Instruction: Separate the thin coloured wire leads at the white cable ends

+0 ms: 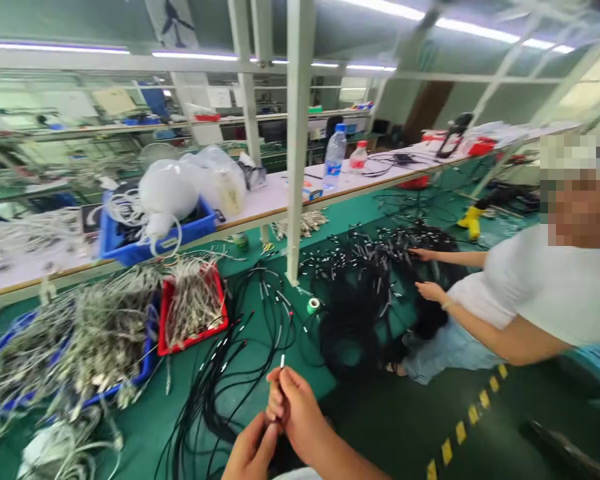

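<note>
At the bottom middle, my right hand [297,407] pinches a thin black cable whose white-sleeved end [283,361] sticks up past the fingertips. My left hand [254,448] is closed just below it, touching the right hand, with thumb and fingers pressed together. What lies between the left fingers is hidden, though they are near the lower part of that cable. Beside my hands, on the green mat, lies a loose bundle of black cables [207,393], several with white or red ends. A roll of green-and-white tape [313,305] rests farther back.
To the left, a red bin [167,333] and a blue bin [149,357] hold heaped grey cables. A co-worker [510,293] handles a large pile of black cables [350,320] at the right. A white post [300,147] stands ahead; bottles [335,157] sit on the shelf.
</note>
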`<state>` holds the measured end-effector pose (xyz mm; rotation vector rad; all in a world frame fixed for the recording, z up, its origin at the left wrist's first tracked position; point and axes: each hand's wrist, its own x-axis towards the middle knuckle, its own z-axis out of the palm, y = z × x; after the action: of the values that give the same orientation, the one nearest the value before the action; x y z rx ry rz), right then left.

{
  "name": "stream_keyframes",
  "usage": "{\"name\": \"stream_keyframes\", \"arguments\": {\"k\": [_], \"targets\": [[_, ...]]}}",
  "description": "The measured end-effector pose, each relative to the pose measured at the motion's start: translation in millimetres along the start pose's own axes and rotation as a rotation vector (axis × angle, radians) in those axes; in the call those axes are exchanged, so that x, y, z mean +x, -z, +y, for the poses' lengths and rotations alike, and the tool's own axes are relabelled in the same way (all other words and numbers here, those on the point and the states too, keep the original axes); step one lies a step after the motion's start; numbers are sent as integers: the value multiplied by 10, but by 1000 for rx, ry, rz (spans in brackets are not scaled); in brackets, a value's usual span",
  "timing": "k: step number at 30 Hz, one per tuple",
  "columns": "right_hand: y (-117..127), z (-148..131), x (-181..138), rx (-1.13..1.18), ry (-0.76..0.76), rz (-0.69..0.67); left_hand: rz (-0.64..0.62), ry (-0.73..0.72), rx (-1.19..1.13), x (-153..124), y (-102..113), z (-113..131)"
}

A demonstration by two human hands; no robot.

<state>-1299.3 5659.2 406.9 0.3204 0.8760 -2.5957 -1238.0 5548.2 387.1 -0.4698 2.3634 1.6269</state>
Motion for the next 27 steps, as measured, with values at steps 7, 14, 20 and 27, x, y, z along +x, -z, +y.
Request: {"name": "stream_keyframes", "arguments": {"k": [7,14,20,27], "targets": [[434,367,694,39,-217,377,0,279,-401,480,-473,-144],[808,1030,866,-60,-467,558,23,563,-567,344,-545,-653],[815,1137,956,-126,-410,509,35,600,-673,269,-535,-753],[460,859,812,-134,-234,142,-37,497,-793,217,-334,-677]]}}
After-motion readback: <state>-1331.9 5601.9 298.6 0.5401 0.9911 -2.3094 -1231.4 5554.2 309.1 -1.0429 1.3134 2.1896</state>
